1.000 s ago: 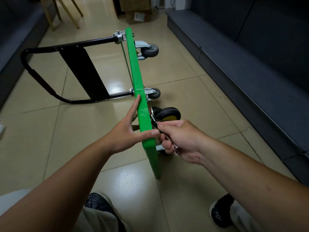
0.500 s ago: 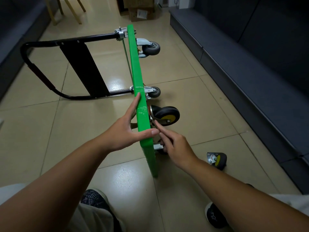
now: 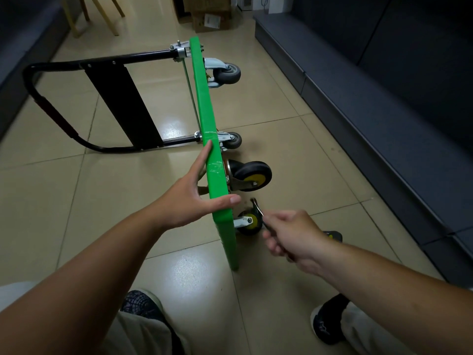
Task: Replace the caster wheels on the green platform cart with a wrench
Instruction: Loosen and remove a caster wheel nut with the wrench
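The green platform cart stands on its side edge on the floor, its black handle folded out to the left. My left hand rests on the top edge, index finger straight along it and thumb laid across. My right hand grips a metal wrench, whose head points at the near black-and-yellow caster. A second black-and-yellow caster is mounted above it. Two grey casters sit at the far end. A loose caster lies on the floor, mostly hidden behind my right hand.
A dark grey bench runs along the right wall, close to the wheels. Cardboard boxes and wooden chair legs stand at the far end. My shoes are on the tiled floor below my arms.
My right hand has drawn back from the cart's underside, down and to the right, and the wrench now shows in it. My left hand has stayed on the platform edge.
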A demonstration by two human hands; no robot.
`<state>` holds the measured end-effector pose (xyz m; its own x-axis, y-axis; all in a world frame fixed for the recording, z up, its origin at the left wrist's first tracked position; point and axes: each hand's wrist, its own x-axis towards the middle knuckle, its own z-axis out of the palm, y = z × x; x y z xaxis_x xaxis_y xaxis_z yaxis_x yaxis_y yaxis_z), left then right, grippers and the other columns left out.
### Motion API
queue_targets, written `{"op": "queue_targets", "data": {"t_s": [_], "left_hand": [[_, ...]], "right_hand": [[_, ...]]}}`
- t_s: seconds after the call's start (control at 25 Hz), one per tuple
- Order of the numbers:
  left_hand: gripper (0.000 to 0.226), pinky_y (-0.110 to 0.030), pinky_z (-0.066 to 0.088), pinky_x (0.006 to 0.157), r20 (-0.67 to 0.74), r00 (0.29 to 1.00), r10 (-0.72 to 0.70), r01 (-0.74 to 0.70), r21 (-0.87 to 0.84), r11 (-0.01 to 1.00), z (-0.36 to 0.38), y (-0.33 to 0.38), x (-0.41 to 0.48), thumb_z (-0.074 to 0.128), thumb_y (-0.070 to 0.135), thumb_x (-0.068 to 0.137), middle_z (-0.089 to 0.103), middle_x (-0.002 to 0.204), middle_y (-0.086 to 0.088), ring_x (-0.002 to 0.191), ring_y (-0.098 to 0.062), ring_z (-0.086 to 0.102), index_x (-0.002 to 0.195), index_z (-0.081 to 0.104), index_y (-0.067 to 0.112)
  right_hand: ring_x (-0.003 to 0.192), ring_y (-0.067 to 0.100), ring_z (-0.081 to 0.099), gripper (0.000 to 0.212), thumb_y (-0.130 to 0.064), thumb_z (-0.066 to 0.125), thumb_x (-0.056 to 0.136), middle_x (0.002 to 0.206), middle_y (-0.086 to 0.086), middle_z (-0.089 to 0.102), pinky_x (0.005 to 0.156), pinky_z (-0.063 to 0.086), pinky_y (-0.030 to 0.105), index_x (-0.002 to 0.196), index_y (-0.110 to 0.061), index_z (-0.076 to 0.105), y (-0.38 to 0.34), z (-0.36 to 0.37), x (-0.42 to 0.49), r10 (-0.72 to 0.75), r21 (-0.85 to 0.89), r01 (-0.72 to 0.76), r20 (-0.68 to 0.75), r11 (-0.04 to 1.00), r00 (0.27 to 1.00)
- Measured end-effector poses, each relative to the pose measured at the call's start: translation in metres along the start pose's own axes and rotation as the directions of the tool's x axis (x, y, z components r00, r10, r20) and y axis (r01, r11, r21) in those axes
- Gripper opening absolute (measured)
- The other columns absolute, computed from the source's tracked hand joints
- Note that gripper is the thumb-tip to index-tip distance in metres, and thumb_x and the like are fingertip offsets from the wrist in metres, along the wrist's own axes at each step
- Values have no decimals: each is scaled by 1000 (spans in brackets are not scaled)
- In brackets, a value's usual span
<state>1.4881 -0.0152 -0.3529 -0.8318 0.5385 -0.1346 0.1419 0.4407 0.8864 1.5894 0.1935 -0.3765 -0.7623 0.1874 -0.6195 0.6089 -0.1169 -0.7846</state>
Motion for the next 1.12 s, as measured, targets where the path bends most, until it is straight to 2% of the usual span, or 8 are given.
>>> {"op": "queue_targets", "data": {"t_s": [0.32,0.48,0.6,0.68,0.8,1.0,1.08,1.12], "left_hand": [[124,-48,44,112,-22,999,27,-29,-73,997,1,-2,0,83,70,60,24,164,18,149,-6,29,153,1,59],[124,-47,45,112,-20,999,46,-47,-77,996,3,-4,0,82,70,62,23,164,17,148,-5,30,153,0,59],[121,-46,47,111,-23,999,44,-45,-71,996,1,-5,0,82,66,65,24,164,16,148,-6,32,153,-1,59],[121,-44,46,112,-27,998,49,-51,-69,996,2,-5,-1,81,63,66,25,164,17,147,-2,31,154,-2,57],[122,-43,43,113,-17,999,44,-45,-47,998,4,-4,-1,80,64,65,20,164,20,149,-4,28,153,-5,58],[122,-39,44,112,-20,999,29,-30,-54,998,2,-2,0,82,63,67,20,164,22,147,-1,28,153,-4,59],[122,-39,43,114,-28,999,34,-35,-54,998,3,0,-1,84,56,72,18,163,24,144,2,28,155,-5,55],[121,-40,41,115,-28,999,33,-35,-54,998,3,1,-1,84,53,73,17,162,25,145,1,26,156,-5,53]], "right_hand": [[41,9,43,17,-20,57,102,59,2,53,38,30,19,110,-15,71,-55,27,-10,-47,132,20,203,991,978],[41,11,46,22,-16,58,102,61,3,52,37,35,20,121,-14,69,-53,30,-3,-91,90,70,249,993,964],[46,19,56,33,-19,57,103,62,4,59,42,46,27,136,-20,61,-31,34,2,-232,-26,248,270,968,935],[56,20,64,39,-24,51,105,70,1,68,51,55,37,144,-29,53,-4,33,11,-448,-215,497,239,841,862],[99,21,69,46,-31,43,108,115,4,70,81,59,47,152,-43,37,30,28,41,-702,-476,698,208,536,681],[96,23,67,50,-34,40,107,115,8,67,77,58,45,155,-44,28,41,19,57,-746,-555,752,315,357,586],[77,16,66,50,-28,47,104,99,4,71,66,57,42,152,-41,38,48,-1,40,-712,-595,758,407,269,572],[65,13,63,48,-25,50,103,87,1,70,59,56,41,148,-39,44,49,-12,32,-684,-584,755,421,298,595]]}}
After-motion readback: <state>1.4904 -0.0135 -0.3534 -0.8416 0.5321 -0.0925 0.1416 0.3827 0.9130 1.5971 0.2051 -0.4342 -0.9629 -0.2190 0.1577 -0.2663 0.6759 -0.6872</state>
